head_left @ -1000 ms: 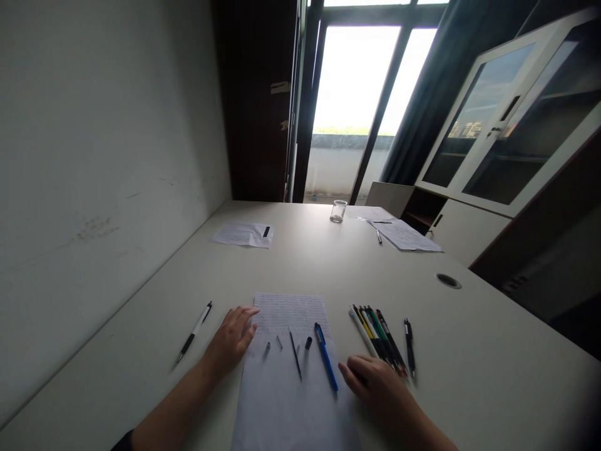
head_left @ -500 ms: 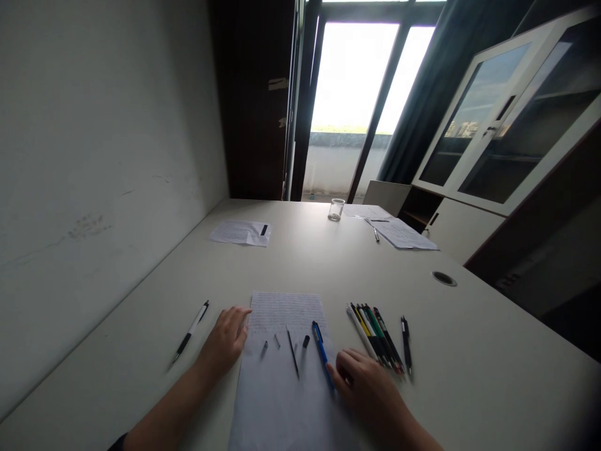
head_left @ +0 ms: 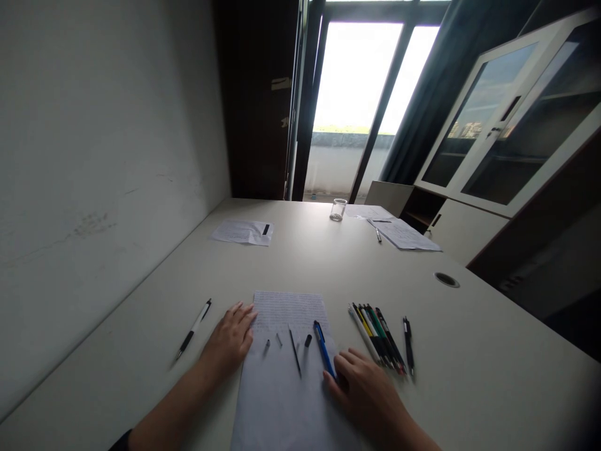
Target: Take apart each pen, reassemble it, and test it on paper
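A blue pen (head_left: 322,344) lies on the right part of a handwritten sheet of paper (head_left: 277,401). My right hand (head_left: 359,382) has curled fingers, with thumb and forefinger around the pen's near end, which is partly hidden. Flat on the sheet's left edge rests my left hand (head_left: 232,335), fingers stretched out and holding nothing. Between the hands, small pen parts are spread over the paper: a thin dark refill (head_left: 295,352), a short black grip piece (head_left: 308,341), a small tip (head_left: 267,344) and a little spring-like piece (head_left: 278,339).
Several pens (head_left: 378,335) lie side by side right of the sheet, with a black pen (head_left: 408,344) beyond. Left is a white-and-black pen (head_left: 194,329). Farther back are a glass (head_left: 337,210), left papers (head_left: 241,232) and right papers (head_left: 406,235). A cable hole (head_left: 446,280) sits at right.
My right thumb has shifted from on top of the blue pen to its near left side. My left fingers reach slightly farther over the sheet's edge. The view has moved slightly.
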The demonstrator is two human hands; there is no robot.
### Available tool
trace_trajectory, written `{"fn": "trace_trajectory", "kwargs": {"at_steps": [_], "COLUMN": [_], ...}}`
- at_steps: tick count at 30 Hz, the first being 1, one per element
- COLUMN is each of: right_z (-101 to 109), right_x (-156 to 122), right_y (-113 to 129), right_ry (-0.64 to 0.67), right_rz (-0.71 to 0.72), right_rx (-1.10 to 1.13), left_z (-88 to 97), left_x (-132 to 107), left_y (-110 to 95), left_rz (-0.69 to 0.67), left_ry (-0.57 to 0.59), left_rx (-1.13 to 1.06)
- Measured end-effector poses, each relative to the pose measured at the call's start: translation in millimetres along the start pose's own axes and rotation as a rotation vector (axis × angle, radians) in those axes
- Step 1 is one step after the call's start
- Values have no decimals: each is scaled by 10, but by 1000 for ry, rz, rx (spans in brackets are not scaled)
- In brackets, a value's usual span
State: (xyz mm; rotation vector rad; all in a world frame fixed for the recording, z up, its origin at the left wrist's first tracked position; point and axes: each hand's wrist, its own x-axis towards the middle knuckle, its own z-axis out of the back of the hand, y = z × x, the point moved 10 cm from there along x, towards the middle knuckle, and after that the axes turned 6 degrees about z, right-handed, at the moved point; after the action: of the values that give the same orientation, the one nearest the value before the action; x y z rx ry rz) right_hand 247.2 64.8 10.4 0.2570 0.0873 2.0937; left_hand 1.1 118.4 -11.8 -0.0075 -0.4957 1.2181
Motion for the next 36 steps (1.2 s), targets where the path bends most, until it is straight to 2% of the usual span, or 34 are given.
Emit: {"fn": "trace_trajectory", "kwargs": {"at_steps": [8,15,18,21,25,28,31,36], "right_z": [-38,-58,27,152,286,337,349,376], "right_x": [-22,-49,-58,-74,-103,-117,-105,-71], "right_y": [11,-150,-250,-276,-164,-32,92,232], "right_ry": [-72,-74,-147,-268,-381,-414,-393,-361], "right_rz": [15,-64,-91,-56,54,135,202,268], "right_rx": [-70,-28,27,127,219,227,219,197], "left_z": [9,7,80,207,409,500,500,444], "left_x": [-8,-19,-5,28,47,-4,-90,-183], "left_y": [-15,-23,-51,-101,-256,-439,-616,-857], "left_rz": [-4,-26,-31,-20,-76,-198,-304,-382], "left_ry": [-15,-25,-53,-71,-102,-111,-77,16], "left_rx": [-6,0,-26,-88,-187,-246,-299,-361]}}
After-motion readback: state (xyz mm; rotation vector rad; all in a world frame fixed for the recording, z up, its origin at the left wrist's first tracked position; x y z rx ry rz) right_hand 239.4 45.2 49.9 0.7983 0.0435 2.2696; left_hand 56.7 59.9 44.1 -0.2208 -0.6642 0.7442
